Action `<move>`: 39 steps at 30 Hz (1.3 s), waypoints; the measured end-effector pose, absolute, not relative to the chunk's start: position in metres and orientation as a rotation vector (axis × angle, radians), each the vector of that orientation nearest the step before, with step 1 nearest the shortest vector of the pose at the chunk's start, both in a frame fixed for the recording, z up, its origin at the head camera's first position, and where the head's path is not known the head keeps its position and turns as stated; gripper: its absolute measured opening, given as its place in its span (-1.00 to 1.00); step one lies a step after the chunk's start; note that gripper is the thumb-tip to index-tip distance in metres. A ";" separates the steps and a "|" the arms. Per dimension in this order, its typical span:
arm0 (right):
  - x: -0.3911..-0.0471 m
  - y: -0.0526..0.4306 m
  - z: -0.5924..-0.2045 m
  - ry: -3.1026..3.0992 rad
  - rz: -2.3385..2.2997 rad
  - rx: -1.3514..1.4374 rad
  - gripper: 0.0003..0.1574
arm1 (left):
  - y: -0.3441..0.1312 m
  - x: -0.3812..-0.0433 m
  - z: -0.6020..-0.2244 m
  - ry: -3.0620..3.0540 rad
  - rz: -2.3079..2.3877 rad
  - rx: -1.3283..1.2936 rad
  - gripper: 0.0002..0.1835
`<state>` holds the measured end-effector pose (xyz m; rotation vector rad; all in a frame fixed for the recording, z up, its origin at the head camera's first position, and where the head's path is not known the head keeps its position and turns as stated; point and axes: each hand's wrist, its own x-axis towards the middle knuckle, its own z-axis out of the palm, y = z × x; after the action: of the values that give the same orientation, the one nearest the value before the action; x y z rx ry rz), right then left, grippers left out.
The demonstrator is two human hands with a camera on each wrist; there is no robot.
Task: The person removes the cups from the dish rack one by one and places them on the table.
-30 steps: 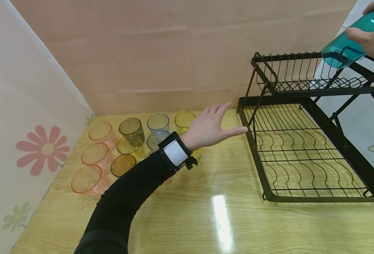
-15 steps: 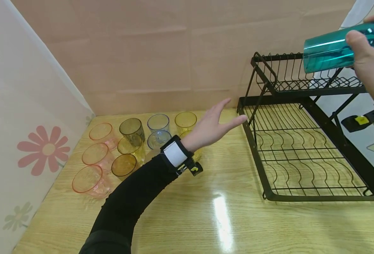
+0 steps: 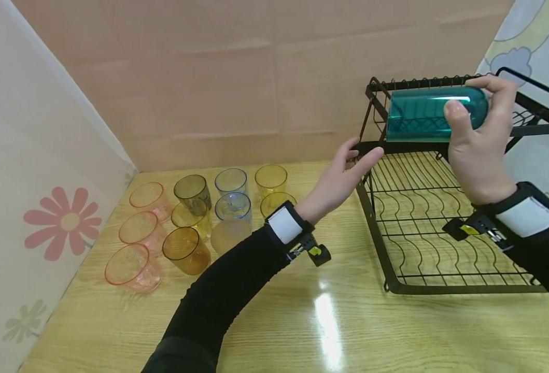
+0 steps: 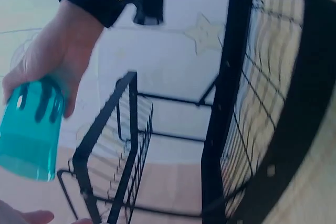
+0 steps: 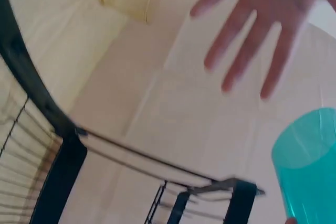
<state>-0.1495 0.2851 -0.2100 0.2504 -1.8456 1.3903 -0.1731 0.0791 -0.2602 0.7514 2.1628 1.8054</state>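
A teal see-through tumbler [image 3: 419, 116] lies sideways in the air in front of the rack's upper tier, its mouth toward the left. My right hand [image 3: 481, 134] grips it near the base, thumb on the near side; the left wrist view shows this hand [image 4: 58, 51] and the tumbler [image 4: 31, 129] too. My left hand [image 3: 339, 178] holds nothing and is close to the rack's left side, just below the tumbler's mouth. In the right wrist view the left hand's fingers [image 5: 247, 40] are straight and spread, apart from the tumbler [image 5: 307, 166].
The black two-tier dish rack [image 3: 397, 287] stands on the right of the wooden table [image 3: 274, 321]. Several coloured glasses stand in rows at the left, among them a pink glass [image 3: 134, 269], an amber glass [image 3: 186, 251] and a blue glass [image 3: 232, 204].
My right hand has brought the tumbler leftward and down from the upper right, turning it level. My left hand has shifted right, toward the rack and the tumbler.
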 end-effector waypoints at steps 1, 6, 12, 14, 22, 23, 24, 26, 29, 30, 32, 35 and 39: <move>-0.149 0.282 -0.213 -1.829 1.389 0.273 -0.47 | 0.083 -0.172 -0.261 2.120 1.848 0.743 -0.27; -0.150 0.268 -0.225 -1.742 1.380 0.377 -0.47 | 0.095 -0.166 -0.262 1.938 2.081 0.658 -0.29; -0.150 0.257 -0.241 -1.746 1.413 0.372 -0.46 | 0.105 -0.162 -0.261 1.720 2.332 0.489 -0.30; -0.149 0.254 -0.246 -1.754 1.410 0.370 -0.46 | 0.108 -0.160 -0.260 1.629 2.391 0.447 -0.34; -0.143 0.239 -0.265 -1.798 1.426 0.414 -0.48 | 0.118 -0.154 -0.259 1.342 2.619 0.263 -0.45; -0.143 0.237 -0.268 -1.808 1.423 0.417 -0.48 | 0.119 -0.153 -0.259 1.304 2.655 0.221 -0.45; -0.143 0.235 -0.270 -1.820 1.414 0.419 -0.47 | 0.120 -0.153 -0.259 1.258 2.691 0.168 -0.46; -0.142 0.231 -0.276 -1.842 1.412 0.432 -0.46 | 0.122 -0.152 -0.259 1.177 2.761 0.034 -0.50; -0.141 0.227 -0.284 -1.870 1.411 0.439 -0.45 | 0.125 -0.152 -0.259 1.069 2.843 -0.178 -0.55; -0.140 0.226 -0.286 -1.880 1.410 0.443 -0.45 | 0.126 -0.152 -0.260 1.046 2.859 -0.237 -0.55; -0.139 0.225 -0.289 -1.897 1.414 0.452 -0.46 | 0.126 -0.152 -0.262 1.031 2.869 -0.313 -0.56; -0.138 0.224 -0.291 -1.900 1.429 0.472 -0.47 | 0.124 -0.151 -0.263 1.040 2.868 -0.350 -0.55; -0.135 0.226 -0.289 -1.949 1.401 0.500 -0.44 | 0.121 -0.150 -0.266 1.088 2.865 -0.319 -0.54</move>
<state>-0.1349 0.2260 -0.2894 0.5000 -1.9491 1.4010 -0.1496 0.1210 -0.2660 -0.3188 1.0884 2.8652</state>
